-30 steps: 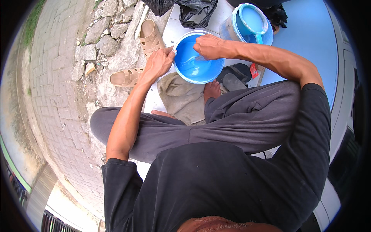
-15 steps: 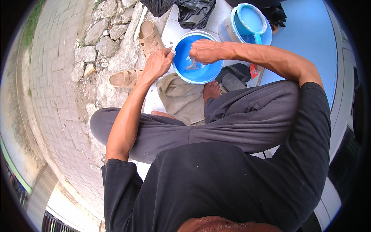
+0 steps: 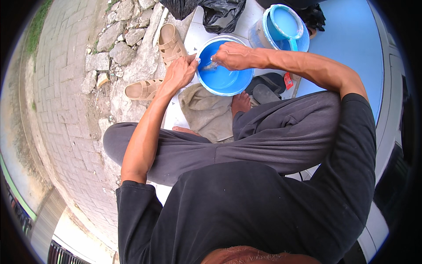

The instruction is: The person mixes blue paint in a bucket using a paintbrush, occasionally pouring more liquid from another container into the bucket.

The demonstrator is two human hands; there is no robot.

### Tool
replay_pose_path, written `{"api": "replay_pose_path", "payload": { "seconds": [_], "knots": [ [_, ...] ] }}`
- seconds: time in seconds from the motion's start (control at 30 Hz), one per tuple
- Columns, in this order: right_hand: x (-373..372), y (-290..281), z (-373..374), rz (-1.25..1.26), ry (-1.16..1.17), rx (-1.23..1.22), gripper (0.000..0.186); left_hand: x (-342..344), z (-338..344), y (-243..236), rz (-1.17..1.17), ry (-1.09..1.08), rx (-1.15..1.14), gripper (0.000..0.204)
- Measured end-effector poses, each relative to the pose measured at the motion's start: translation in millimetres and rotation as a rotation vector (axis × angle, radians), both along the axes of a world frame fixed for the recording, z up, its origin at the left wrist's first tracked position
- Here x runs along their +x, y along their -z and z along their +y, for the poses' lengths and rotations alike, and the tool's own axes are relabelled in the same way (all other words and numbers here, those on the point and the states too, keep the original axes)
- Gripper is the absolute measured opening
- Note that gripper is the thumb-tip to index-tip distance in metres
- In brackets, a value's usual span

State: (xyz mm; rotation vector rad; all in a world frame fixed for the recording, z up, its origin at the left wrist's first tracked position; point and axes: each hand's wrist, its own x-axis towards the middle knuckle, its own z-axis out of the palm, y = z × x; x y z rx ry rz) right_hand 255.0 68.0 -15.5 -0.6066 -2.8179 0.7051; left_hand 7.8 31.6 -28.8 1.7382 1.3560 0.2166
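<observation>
A white-rimmed bucket (image 3: 225, 91) with bright blue liquid (image 3: 226, 79), which looks like paint, stands in front of my crossed legs. My left hand (image 3: 181, 72) is closed on its left rim, the thumb over the edge. Above the bucket's opening, my right hand (image 3: 231, 56) is closed in a fist. From it a small greyish, blurred thing (image 3: 211, 66) reaches down to the liquid near the left inner wall. My fist hides most of it, so I cannot tell its kind. A beige cloth (image 3: 204, 110) lies just this side of the bucket.
Behind and right of the bucket stands a bigger pail (image 3: 259, 33) with a light-blue dipper (image 3: 285, 22) on top. Black plastic bags (image 3: 224, 15) lie at the back. Beige sandals (image 3: 171, 42) and rocks (image 3: 121, 53) are on the left, dark sandals (image 3: 268, 83) on the right.
My right hand has shifted slightly left and away from me, and the greyish thing has swept from the bucket's middle toward its left wall. My left hand stays on the rim.
</observation>
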Motion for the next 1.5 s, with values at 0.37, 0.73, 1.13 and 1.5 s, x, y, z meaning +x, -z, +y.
{"api": "replay_pose_path", "payload": {
  "seconds": [0.37,0.73,1.13,1.5],
  "knots": [
    [-2,-14,5,-0.302,0.163,0.110,0.012,0,0,0,-0.001,0.000,0.015,0.045],
    [-4,-13,2,-0.140,-0.112,-0.076,0.013,-1,-1,2,0.005,-0.007,0.001,0.046],
    [-11,-13,0,-0.211,0.171,0.048,0.016,-3,-1,3,0.009,0.002,0.001,0.045],
    [-6,-25,11,-0.421,-0.108,0.020,0.015,-4,-1,1,0.009,-0.007,0.002,0.046]
  ]
}}
